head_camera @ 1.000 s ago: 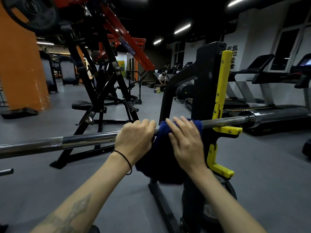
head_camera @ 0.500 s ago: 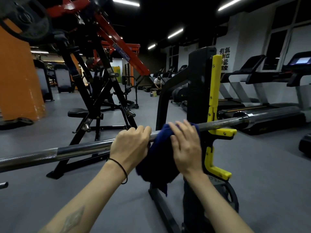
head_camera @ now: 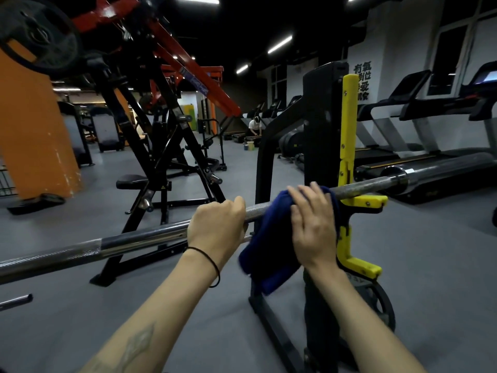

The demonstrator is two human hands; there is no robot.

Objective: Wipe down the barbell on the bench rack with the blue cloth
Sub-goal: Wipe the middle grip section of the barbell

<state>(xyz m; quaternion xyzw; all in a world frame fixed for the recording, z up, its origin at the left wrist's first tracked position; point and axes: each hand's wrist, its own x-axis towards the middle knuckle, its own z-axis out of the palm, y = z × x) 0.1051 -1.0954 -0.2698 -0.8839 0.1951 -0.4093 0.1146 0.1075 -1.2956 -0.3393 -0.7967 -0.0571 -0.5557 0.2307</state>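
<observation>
Grey gym floor point(head_camera: 80, 313) underfoot, treadmills point(head_camera: 443, 125) along the right wall, an orange pillar point(head_camera: 32, 135) at left. Barbell point(head_camera: 139, 239) resting on the yellow hook point(head_camera: 363, 201) of the bench rack point(head_camera: 321, 125), long axis running from lower left up to the right. Left hand point(head_camera: 216, 228) with grip clenched around the barbell, right hand point(head_camera: 313, 228) beside it with fingers nearly straight, grip released, pressing the blue cloth point(head_camera: 269, 254) draped over the barbell.
</observation>
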